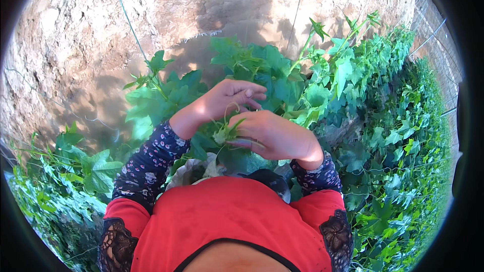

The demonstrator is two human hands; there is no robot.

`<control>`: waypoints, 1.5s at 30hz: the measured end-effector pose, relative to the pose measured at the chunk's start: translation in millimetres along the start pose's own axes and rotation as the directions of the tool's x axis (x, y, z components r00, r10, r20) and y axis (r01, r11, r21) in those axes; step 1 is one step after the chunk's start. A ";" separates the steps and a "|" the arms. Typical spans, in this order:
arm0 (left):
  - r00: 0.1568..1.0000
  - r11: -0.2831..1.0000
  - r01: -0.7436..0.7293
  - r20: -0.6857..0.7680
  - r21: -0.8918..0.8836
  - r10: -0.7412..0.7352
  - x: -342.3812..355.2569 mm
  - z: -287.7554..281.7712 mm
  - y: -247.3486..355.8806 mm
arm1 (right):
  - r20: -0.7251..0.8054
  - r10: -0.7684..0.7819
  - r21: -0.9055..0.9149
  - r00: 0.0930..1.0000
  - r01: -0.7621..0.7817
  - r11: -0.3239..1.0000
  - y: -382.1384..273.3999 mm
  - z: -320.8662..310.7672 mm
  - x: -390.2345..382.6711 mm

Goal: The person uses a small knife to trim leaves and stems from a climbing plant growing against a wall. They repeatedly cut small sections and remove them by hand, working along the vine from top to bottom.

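Left hand [234, 95]: above and left of its partner, fingers loosely bent, thumb lying toward them; whether a tendril is held cannot be told.
Right hand [276, 133]: back of the hand upward, fingers curled, thumb beneath them; it meets the shoot, though a firm pinch cannot be confirmed.
Vine shoot [222, 134]: pale green tip with thin curling tendrils, just left of the right hand's fingers and below the left hand.
Sleeves [143, 162]: dark, flower-printed, reaching both wrists from under a red top [232, 216] with black lace [335, 236] at the upper arms.
Central foliage [275, 68]: broad lobed leaves beyond the hands, spreading rightward into a dense leafy bank [398, 141].
Left foliage [101, 170]: a separate lobed cluster, low at the left.
Cord [126, 15]: blue-green, slanting down to an upright leafy stem [157, 83].
Ground [65, 45]: bare brown soil — sunlit, with a rounded shadow [234, 7] near the upper edge.
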State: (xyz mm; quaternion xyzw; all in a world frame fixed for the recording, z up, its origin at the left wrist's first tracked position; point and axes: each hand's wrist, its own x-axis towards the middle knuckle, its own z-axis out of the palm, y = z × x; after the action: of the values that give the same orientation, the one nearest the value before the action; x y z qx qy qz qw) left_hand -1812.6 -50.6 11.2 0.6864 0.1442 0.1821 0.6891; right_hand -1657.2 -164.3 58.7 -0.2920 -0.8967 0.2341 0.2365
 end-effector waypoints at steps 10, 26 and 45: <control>0.778 0.959 0.224 -0.561 -0.172 -0.282 -245.8 36.8 -99.1 | 0.523 -0.017 0.188 0.852 -0.096 0.977 21.2 152.0 84.4; 0.179 0.950 -0.292 -0.982 -0.111 -0.060 -373.4 78.3 -71.7 | 0.010 -0.245 0.546 0.970 0.200 0.813 -70.0 268.7 224.3; -0.167 0.975 0.002 -0.962 0.220 0.218 -459.9 -108.4 -97.7 | -0.151 -0.080 0.145 0.985 0.103 0.984 -82.9 343.2 359.3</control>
State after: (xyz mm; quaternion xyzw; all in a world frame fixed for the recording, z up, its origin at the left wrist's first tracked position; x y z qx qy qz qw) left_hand -2266.4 -159.4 -111.6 0.3639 0.5713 0.6853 0.2675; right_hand -2141.7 -92.7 -59.0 -0.2477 -0.8691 0.2691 0.3331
